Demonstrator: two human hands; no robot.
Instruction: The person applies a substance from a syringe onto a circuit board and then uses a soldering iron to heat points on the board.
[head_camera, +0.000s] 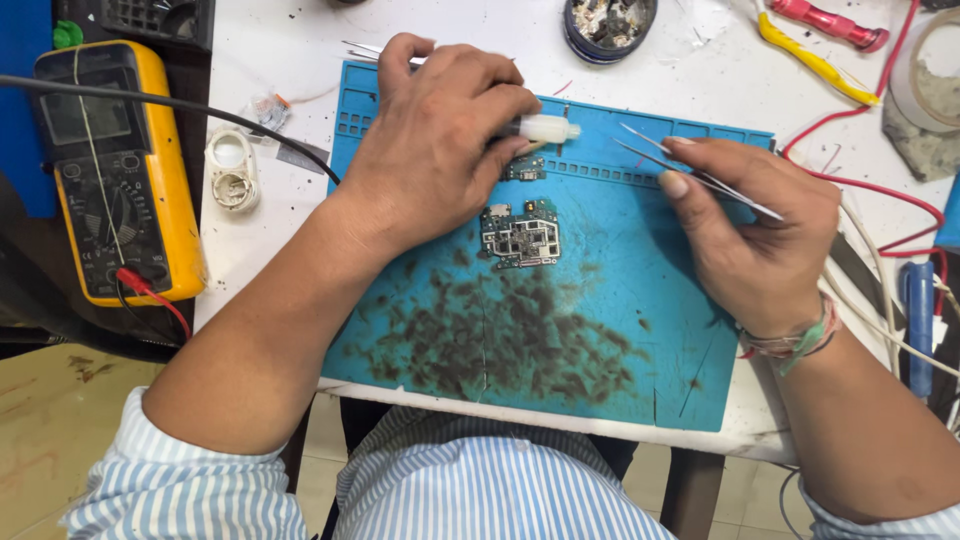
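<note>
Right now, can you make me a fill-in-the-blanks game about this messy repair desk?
1. The right hand holds metal ____.
2. The circuit board lies on a ____ mat.
3. The yellow meter sits on the ____ side of the desk.
4. The left hand holds a white ____.

Missing words: tweezers; blue; left; syringe

White table (270, 45) under even light; beige tiled floor (50, 420) below, stained at left.
</note>
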